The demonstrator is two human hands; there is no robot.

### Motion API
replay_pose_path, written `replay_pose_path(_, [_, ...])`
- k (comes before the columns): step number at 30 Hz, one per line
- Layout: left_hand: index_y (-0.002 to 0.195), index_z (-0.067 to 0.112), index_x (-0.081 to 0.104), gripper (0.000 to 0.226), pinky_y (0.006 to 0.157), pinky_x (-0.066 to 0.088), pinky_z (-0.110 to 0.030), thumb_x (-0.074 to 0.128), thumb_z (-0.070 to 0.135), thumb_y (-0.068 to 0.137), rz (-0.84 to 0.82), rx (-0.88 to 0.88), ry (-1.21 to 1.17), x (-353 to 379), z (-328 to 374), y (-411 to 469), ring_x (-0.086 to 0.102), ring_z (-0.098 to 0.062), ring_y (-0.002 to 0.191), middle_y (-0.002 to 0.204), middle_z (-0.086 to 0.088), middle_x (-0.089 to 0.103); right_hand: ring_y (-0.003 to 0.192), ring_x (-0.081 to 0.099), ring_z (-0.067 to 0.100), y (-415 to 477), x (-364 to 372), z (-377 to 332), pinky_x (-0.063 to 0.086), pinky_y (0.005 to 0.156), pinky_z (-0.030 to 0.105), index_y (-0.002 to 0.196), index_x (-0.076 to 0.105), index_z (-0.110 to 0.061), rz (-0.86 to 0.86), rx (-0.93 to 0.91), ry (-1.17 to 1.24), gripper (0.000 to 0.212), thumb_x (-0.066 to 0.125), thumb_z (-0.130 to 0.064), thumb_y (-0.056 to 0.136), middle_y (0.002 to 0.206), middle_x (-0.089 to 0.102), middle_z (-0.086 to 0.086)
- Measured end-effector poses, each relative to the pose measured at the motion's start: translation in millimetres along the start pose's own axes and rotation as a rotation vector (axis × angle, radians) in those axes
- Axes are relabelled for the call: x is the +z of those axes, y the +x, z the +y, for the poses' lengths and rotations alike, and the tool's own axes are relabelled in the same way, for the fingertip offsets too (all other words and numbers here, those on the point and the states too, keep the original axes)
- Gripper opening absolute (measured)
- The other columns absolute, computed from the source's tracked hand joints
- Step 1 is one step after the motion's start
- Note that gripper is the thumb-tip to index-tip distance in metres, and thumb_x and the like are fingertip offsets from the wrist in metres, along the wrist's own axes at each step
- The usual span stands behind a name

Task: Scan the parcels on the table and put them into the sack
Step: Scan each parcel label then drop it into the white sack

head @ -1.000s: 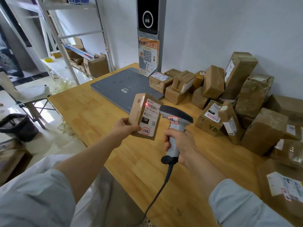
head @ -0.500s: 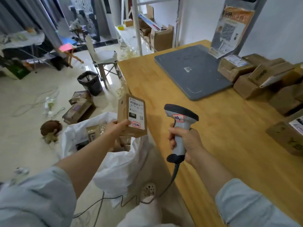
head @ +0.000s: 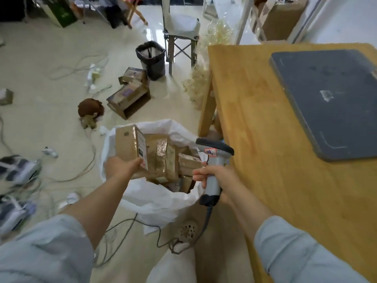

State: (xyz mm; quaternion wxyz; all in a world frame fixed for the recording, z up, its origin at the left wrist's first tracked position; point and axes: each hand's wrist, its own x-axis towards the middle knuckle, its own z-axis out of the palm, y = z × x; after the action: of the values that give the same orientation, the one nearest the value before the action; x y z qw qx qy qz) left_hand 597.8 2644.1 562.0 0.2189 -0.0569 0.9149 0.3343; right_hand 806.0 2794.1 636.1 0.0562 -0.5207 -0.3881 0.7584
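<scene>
Nothing legible: the label (head: 142,148) on the parcel (head: 125,148) and the scanner (head: 212,183) sticker (head: 211,152) (red-edged) blur.

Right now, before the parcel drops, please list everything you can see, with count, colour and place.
held parcel: one, brown, over the open sack
sack: one, white, on the floor left of the table
parcels in the sack: several, brown, exact count unclear
scanner: one, grey with black head, near the table edge
table: one, light wood, at the right
pad: one, dark grey, flat on the table
bin: one, black, on the floor by the folding chair
boxes on the floor: at least two, brown, near the bin
furry thing: one, brown, on the floor left of the boxes
left hand: grips the held parcel
right hand: grips the scanner
</scene>
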Motion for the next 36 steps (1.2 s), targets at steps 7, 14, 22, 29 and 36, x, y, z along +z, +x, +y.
replay_pose_path(7, [0.124, 0.001, 0.050, 0.083, 0.092, 0.043, -0.043, 0.081, 0.050, 0.065, 0.115, 0.070, 0.381, 21.5, -1.6, 69.6, 0.048, -0.035, 0.115, 0.125, -0.020, 0.048, 0.055, 0.067, 0.020, 98.0, 65.9, -11.6, 0.056, 0.066, 0.038, 0.089, 0.057, 0.000, -0.009, 0.071, -0.185, 0.014, 0.064, 0.008, 0.080, 0.074, 0.071, 0.018])
replay_pose_path(14, [0.134, 0.008, 0.048, 0.055, 0.101, 0.035, -0.045, 0.044, 0.048, 0.095, 0.056, -0.010, 0.417, 44.7, -20.0, 120.6, 0.043, -0.039, 0.120, 0.131, -0.022, 0.044, 0.076, 0.068, 0.027, 180.1, 76.2, -16.1, 0.057, 0.065, 0.034, 0.087, 0.059, -0.007, 0.177, 0.078, -0.345, 0.020, 0.070, 0.001, 0.072, 0.085, 0.071, 0.015])
replay_pose_path(22, [0.151, 0.013, 0.020, 0.084, 0.117, 0.013, -0.047, 0.063, 0.036, 0.081, 0.215, -0.407, 0.177, 40.4, -41.6, 174.1, 0.012, -0.032, 0.144, 0.156, -0.017, 0.010, 0.106, 0.058, 0.037, 239.5, 43.7, 16.3, 0.047, 0.097, 0.049, 0.128, 0.046, -0.002, 0.423, 0.220, -0.463, 0.060, 0.072, -0.009, 0.075, 0.118, 0.057, 0.021])
replay_pose_path(29, [0.153, 0.007, 0.001, 0.111, 0.110, 0.031, -0.049, 0.074, 0.043, 0.076, 0.009, -0.651, -0.019, 51.2, -51.3, 209.5, 0.029, -0.036, 0.138, 0.154, -0.018, 0.023, 0.102, 0.060, 0.035, 301.4, -11.8, 68.7, 0.049, 0.093, 0.051, 0.128, 0.048, -0.010, 0.485, 0.312, -0.435, 0.088, 0.081, -0.025, 0.048, 0.118, 0.058, 0.018])
replay_pose_path(36, [0.122, -0.009, 0.048, 0.037, 0.080, 0.039, -0.036, 0.059, 0.004, 0.089, -0.005, -0.488, 0.108, 46.1, -63.8, 211.3, 0.052, -0.035, 0.109, 0.103, -0.020, 0.048, 0.099, 0.063, 0.035, 306.1, -18.3, 82.0, 0.051, 0.092, 0.051, 0.116, 0.053, -0.006, 0.460, 0.392, -0.354, 0.060, 0.078, -0.014, 0.061, 0.113, 0.062, 0.020])
